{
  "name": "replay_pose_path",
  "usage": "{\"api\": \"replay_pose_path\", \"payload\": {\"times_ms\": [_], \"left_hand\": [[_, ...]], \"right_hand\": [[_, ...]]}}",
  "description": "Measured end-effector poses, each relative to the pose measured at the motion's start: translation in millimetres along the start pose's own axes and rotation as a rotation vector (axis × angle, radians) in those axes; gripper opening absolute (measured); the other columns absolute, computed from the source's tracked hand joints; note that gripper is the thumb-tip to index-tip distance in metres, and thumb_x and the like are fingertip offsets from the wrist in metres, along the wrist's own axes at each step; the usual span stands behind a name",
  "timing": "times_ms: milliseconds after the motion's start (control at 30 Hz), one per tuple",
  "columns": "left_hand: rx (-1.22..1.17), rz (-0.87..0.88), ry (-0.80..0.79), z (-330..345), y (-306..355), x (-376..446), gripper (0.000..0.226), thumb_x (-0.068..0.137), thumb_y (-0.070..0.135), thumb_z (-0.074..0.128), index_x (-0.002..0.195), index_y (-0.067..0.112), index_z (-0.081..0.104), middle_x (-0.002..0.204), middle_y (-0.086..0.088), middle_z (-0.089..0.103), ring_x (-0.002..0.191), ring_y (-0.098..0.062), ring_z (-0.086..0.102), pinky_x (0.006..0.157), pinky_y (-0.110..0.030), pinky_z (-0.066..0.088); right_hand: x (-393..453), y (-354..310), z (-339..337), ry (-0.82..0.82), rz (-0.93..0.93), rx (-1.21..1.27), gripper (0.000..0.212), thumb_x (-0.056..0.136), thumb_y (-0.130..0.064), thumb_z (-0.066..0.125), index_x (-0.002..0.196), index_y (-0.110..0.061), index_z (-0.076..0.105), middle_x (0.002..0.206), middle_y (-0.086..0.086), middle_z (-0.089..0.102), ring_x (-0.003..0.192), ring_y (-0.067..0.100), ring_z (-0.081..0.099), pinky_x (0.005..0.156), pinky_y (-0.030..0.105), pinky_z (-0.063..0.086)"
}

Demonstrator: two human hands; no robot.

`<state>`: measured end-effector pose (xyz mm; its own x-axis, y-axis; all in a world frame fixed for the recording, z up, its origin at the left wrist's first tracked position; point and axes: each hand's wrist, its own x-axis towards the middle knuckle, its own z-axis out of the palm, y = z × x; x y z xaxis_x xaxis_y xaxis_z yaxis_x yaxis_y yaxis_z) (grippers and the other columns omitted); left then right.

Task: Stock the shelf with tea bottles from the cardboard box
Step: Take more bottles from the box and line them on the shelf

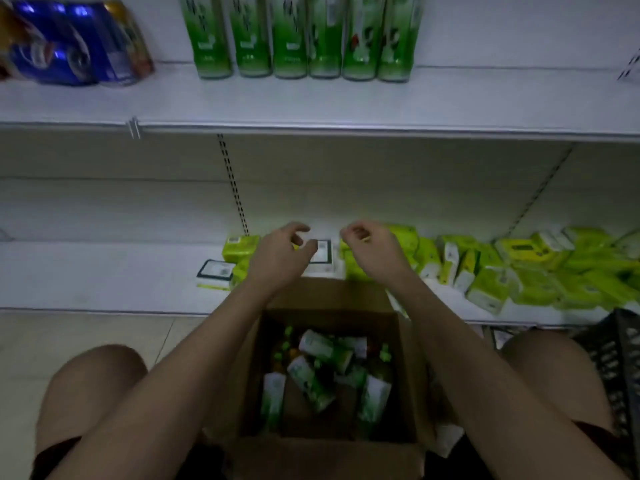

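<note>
Hands hover empty above the open brown cardboard box (408, 368) on the floor between the person's knees: the left hand (282, 256) and right hand (372, 249) both have loosely curled fingers, grasping nothing. Green-labelled tea bottles (323, 372) lie jumbled inside the box. Six more upright green tea bottles (304, 36) line the far white upper shelf (346, 102).

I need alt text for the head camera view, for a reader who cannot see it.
Two empty hands, left hand and right hand, hover above an open cardboard box of jumbled green tea bottles on the floor. Six matching bottles stand upright on the upper shelf; yellow-green packets lie on the lower shelf.
</note>
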<state>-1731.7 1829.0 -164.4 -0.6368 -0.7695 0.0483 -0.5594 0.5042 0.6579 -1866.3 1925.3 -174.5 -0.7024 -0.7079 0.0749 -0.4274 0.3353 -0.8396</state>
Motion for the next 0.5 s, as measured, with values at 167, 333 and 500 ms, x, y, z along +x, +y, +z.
{"api": "replay_pose_path", "payload": {"times_ms": [167, 333, 500], "left_hand": [[-0.026, -0.231, -0.188, 64.8, -68.2, -40.0, 0.034, 0.092, 0.027, 0.057, 0.120, 0.008, 0.062, 0.114, -0.014, 0.068, 0.108, -0.032, 0.062, 0.083, -0.029, 0.043], [-0.083, -0.507, -0.377, 111.4, -145.2, -75.3, 0.035, 0.094, 0.033, 0.054, 0.123, 0.013, 0.058, 0.119, -0.012, 0.064, 0.107, -0.029, 0.060, 0.077, -0.028, 0.043], [-0.101, -0.680, -0.464, 150.0, -177.6, -77.8, 0.037, 0.095, 0.031, 0.052, 0.125, 0.009, 0.056, 0.120, -0.013, 0.060, 0.109, -0.033, 0.057, 0.084, -0.035, 0.045]], "right_hand": [[-34.6, 52.8, 55.6, -0.269, 0.214, -0.025, 0.026, 0.096, -0.028, 0.053, 0.097, -0.004, 0.064, 0.089, 0.011, 0.060, 0.088, 0.031, 0.059, 0.065, 0.009, 0.042], [-51.3, 130.6, 90.9, -0.468, 0.417, -0.163, 0.031, 0.095, -0.040, 0.050, 0.104, -0.013, 0.060, 0.100, 0.006, 0.062, 0.095, 0.025, 0.060, 0.084, 0.037, 0.049], [-62.5, 179.8, 114.7, -0.544, 0.534, -0.217, 0.034, 0.093, -0.038, 0.052, 0.115, -0.013, 0.059, 0.093, 0.004, 0.060, 0.087, 0.024, 0.060, 0.072, 0.036, 0.051]]}}
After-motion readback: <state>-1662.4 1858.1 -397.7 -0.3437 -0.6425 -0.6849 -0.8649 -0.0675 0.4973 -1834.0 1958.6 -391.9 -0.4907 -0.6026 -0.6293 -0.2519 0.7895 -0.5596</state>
